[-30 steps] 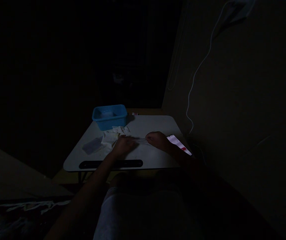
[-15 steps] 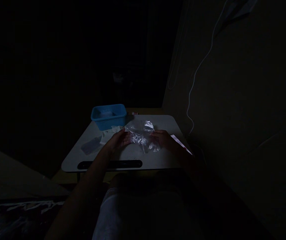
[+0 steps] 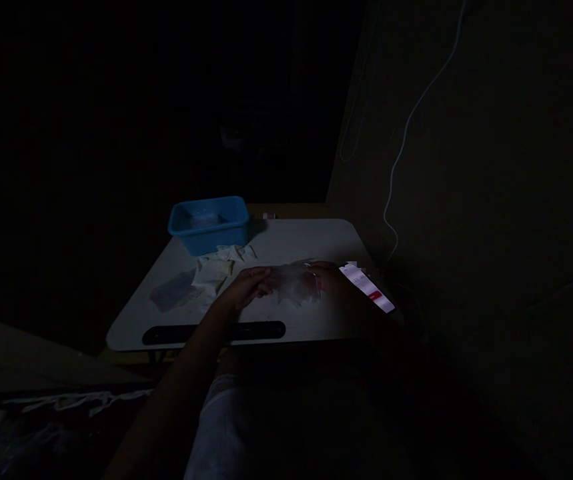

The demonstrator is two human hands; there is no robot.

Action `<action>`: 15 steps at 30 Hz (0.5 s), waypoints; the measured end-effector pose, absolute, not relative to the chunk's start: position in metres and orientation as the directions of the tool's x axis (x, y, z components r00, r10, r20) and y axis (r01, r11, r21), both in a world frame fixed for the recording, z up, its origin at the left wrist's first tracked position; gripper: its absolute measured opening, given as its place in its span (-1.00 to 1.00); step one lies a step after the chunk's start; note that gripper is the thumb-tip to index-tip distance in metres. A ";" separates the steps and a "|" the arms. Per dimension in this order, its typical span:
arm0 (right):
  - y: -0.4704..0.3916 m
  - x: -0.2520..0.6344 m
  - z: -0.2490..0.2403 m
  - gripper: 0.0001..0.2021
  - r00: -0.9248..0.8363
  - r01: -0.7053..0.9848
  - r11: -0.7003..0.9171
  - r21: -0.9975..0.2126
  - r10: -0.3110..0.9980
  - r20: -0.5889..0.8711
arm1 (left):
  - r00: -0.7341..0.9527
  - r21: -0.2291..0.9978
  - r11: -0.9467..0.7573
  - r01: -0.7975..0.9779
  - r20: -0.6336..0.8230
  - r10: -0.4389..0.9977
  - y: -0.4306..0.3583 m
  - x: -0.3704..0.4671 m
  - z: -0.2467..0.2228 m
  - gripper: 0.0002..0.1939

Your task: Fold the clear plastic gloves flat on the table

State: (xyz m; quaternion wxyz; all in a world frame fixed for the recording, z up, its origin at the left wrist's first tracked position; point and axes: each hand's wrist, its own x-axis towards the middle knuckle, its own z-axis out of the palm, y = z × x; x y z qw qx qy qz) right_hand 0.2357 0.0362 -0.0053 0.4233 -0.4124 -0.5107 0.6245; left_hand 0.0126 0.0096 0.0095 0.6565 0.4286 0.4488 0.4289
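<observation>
A clear plastic bag [image 3: 293, 285] is stretched between my two hands above the white table. My left hand [image 3: 250, 285] pinches its left edge, thumb on top and fingers curled beneath. At the bag's right upper edge, my right hand [image 3: 327, 275] is closed on it, its fingers dim in the dark. Crumpled pale wrappers [image 3: 213, 273] lie to the left of my left hand, beside a flat translucent packet [image 3: 173, 291]. The blue basin [image 3: 211, 235] stands behind them with something clear inside.
The small white table [image 3: 299, 233] has a dark slot [image 3: 261, 330] along its near edge. A lit phone [image 3: 369, 288] lies at the right side. A white cable [image 3: 405, 137] hangs along the right wall. The surroundings are very dark.
The bag, crumpled and raised earlier, now hangs flatter and lower between my hands. My left fingers have closed on its edge. The view has shifted a little, showing more of the phone.
</observation>
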 end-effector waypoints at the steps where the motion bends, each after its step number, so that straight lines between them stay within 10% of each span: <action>1: 0.037 0.235 -0.006 -0.81 -0.308 -0.112 -0.127 -0.986 0.947 -0.087 | 0.246 0.948 0.268 -0.169 -0.223 0.943 0.008 0.013 0.010 -0.78; 15: 0.037 0.237 -0.008 -0.83 -0.320 -0.112 -0.173 -0.978 0.939 -0.129 | 0.273 0.978 0.182 -0.100 -0.149 0.950 0.006 0.012 0.004 -0.59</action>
